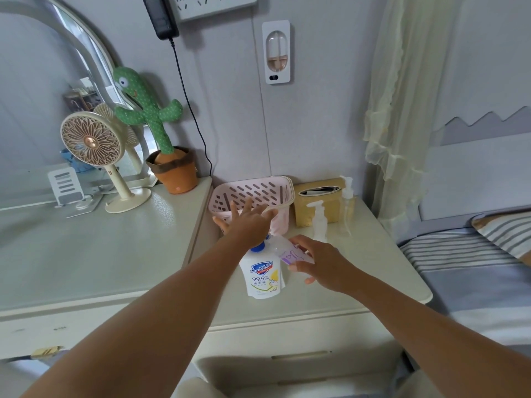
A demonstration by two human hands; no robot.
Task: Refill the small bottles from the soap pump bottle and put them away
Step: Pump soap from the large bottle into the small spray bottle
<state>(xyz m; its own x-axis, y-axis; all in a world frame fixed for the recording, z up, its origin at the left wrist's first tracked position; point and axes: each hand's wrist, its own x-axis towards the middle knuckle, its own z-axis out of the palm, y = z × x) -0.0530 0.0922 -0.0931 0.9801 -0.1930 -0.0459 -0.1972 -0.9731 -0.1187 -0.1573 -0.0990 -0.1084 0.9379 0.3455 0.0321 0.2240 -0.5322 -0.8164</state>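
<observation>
A white soap pump bottle (262, 278) with a blue top stands on the nightstand (359, 282). My left hand (247, 222) hovers above its blue top with fingers spread, in front of the pink basket (258, 191). My right hand (321, 262) holds a small clear bottle (288, 251) with a purple label, tilted beside the soap bottle. Two small pump bottles stand behind: a white one (318, 221) and a clear one (346, 203).
A tan tissue box (317, 191) sits behind the pump bottles. To the left, a desk (100, 248) carries a fan (94, 150), a cactus toy (155, 124) and a mirror. A bed with striped bedding (465, 254) lies to the right.
</observation>
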